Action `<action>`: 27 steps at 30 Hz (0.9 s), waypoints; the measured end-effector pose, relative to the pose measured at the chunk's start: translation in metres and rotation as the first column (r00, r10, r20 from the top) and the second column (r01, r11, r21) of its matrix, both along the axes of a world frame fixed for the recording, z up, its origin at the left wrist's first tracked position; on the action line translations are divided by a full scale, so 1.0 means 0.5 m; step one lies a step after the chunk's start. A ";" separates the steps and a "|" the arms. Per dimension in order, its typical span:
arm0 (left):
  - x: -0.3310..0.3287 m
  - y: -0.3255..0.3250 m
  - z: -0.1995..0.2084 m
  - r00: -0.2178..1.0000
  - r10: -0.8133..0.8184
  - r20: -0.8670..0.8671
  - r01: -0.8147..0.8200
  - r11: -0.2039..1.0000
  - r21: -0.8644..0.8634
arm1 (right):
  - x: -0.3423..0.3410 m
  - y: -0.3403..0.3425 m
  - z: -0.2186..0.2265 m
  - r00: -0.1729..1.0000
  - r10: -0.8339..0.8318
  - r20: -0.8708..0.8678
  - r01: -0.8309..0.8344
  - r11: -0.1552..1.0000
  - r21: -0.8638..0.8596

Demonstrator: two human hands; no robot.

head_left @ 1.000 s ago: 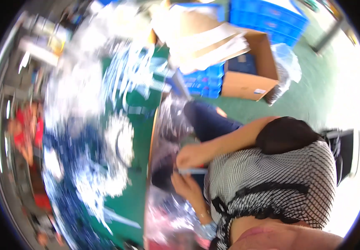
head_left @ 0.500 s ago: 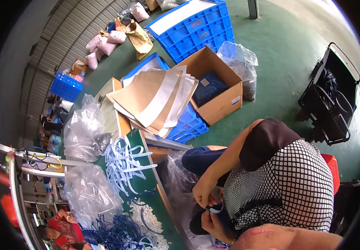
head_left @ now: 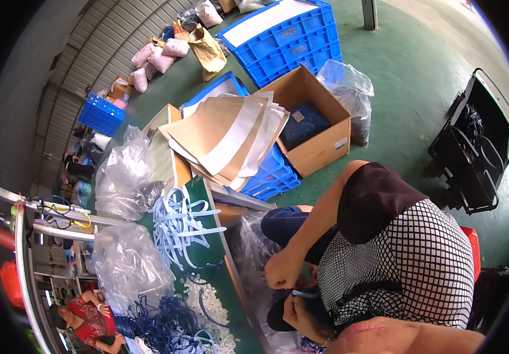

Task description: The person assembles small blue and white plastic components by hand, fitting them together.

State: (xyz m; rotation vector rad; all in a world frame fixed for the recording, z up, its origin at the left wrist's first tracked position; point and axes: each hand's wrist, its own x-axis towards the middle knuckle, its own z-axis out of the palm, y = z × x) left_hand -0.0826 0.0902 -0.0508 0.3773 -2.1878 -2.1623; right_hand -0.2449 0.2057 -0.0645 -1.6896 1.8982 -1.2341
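My left hand (head_left: 301, 317) is low by my lap, its fingers pinched on a light blue strap (head_left: 305, 294), of which only a short piece shows. Just above and left of it, apart from the strap, is my right hand (head_left: 284, 270) with curled fingers; whatever they hold is hidden. To the left, on the green table (head_left: 231, 312), lies a tangled heap of light blue ribbed straps (head_left: 178, 227). Nearer are a dark blue heap of thin straps (head_left: 163, 324) and a spread of small white pieces (head_left: 210, 307).
Clear plastic bags (head_left: 130, 265) lie along the table's far side. Beyond its end stand paper sheets (head_left: 225, 135) on blue crates (head_left: 275, 174), an open cardboard box (head_left: 319, 153) and a filled bag (head_left: 355, 100). A black cart (head_left: 473, 147) is at right; a person in red (head_left: 92, 321) sits across.
My right hand has come away from the strap, moving up and left. My left hand stays by my lap with the strap. The whole view has shifted slightly.
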 end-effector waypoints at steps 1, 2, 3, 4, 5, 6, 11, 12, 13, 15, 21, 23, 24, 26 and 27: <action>0.002 -0.003 -0.006 0.995 0.097 0.035 -0.100 0.989 0.108 | -0.007 -0.008 0.020 0.963 -0.103 -0.251 0.090 0.994 -0.063; 0.006 -0.010 -0.006 0.995 0.096 0.036 -0.099 0.989 0.109 | -0.009 -0.019 0.025 0.963 -0.103 -0.250 0.091 0.994 -0.062; 0.009 -0.016 -0.005 0.995 0.094 0.024 -0.096 0.988 0.119 | -0.009 -0.032 0.027 0.961 -0.165 -0.221 0.127 0.976 -0.178; 0.012 -0.022 -0.002 0.996 0.091 0.012 -0.091 0.987 0.131 | -0.006 -0.040 0.030 0.957 -0.224 -0.185 0.165 0.943 -0.288; 0.015 -0.030 0.002 0.994 0.110 -0.010 -0.108 0.986 0.128 | -0.003 -0.051 0.030 0.960 -0.207 -0.191 0.144 0.943 -0.299; 0.017 -0.034 0.006 0.991 0.129 -0.032 -0.124 0.984 0.126 | 0.004 -0.056 0.027 0.950 -0.247 -0.191 0.166 0.918 -0.361; 0.031 -0.039 0.005 0.972 0.229 -0.057 -0.212 0.953 0.216 | 0.014 -0.070 0.024 0.952 -0.277 -0.127 0.216 0.907 -0.360; 0.029 -0.036 0.006 0.962 0.267 -0.053 -0.248 0.940 0.234 | 0.013 -0.077 0.017 0.963 -0.246 -0.107 0.194 0.914 -0.357; 0.027 -0.035 0.009 0.951 0.305 -0.049 -0.284 0.926 0.250 | 0.012 -0.082 0.010 0.973 -0.215 -0.086 0.172 0.919 -0.356; 0.025 -0.029 0.036 0.953 0.296 -0.065 -0.275 0.935 0.222 | 0.014 -0.075 0.014 0.907 -0.094 0.409 0.159 0.979 -0.126; 0.014 -0.024 0.032 0.954 0.293 -0.056 -0.287 0.953 0.093 | 0.059 -0.057 0.023 0.665 0.021 0.747 -0.058 0.998 0.023; 0.014 -0.024 0.029 0.952 0.302 -0.058 -0.297 0.951 0.080 | 0.061 -0.052 0.059 0.689 -0.069 0.721 0.015 0.997 0.080; 0.016 -0.026 0.026 0.949 0.298 -0.101 -0.285 0.951 0.123 | 0.057 -0.058 0.073 0.668 -0.133 0.733 0.127 0.990 0.064; 0.022 -0.017 0.041 0.935 0.329 -0.131 -0.308 0.938 0.160 | 0.019 -0.069 0.074 0.615 -0.198 0.764 0.350 0.936 -0.039; 0.014 -0.013 0.057 0.956 0.249 -0.158 -0.236 0.967 0.096 | -0.022 -0.067 0.060 0.564 -0.198 0.802 0.472 0.874 -0.116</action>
